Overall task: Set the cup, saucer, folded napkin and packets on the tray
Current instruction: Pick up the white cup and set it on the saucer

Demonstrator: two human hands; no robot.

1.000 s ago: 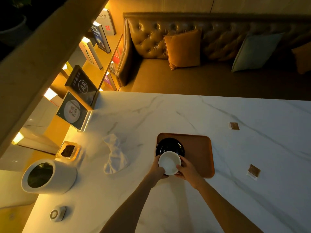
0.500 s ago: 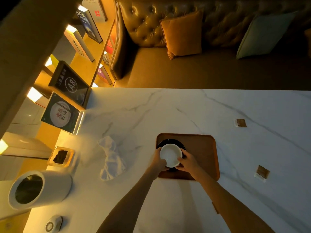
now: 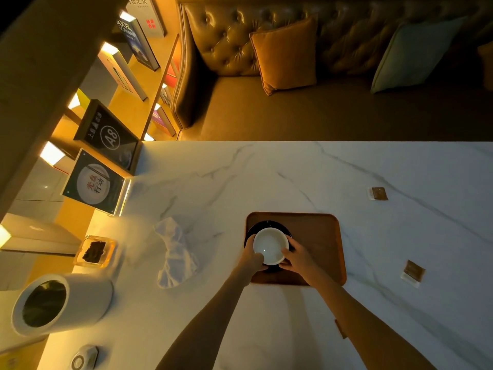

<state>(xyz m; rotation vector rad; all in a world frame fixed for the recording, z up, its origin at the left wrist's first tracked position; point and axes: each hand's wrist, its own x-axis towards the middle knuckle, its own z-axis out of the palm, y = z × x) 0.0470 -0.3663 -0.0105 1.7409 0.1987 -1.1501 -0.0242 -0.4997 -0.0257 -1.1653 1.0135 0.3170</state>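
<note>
**White cup held over black saucer at the tray's left end**

At the left edge of the white marble surface (image 3: 266, 177) lies a white cylindrical container (image 3: 61, 303) on its side, its dark mouth facing the camera. Just beyond it sits a small amber glass dish (image 3: 95, 251) holding something dark. Farther along that edge stands a clear acrylic sign holder (image 3: 94, 182) with a round white emblem on a dark card.

Inward from the dish, a crumpled white cloth napkin (image 3: 174, 253) rests on the surface, not folded, well apart from the tray.

Near the middle of the surface, toward its near edge, lies a brown rectangular wooden tray (image 3: 317, 236) with rounded corners. A round black saucer (image 3: 269, 225) occupies the tray's left end. A round white ceramic cup (image 3: 270, 245), empty, sits over the saucer; whether its base touches the saucer cannot be told. The left hand (image 3: 252, 259) has its grip closed on the cup's near-left rim. The right hand (image 3: 298, 259) has its grip wrapped on the cup's right side, fingers against the wall.

Right of the tray, two small packets lie on the bare surface: a brown square packet (image 3: 378, 193) toward the far edge, and a second brown-and-white packet (image 3: 413, 272) nearer the near edge. Both are well apart from the tray and from each other.
</note>
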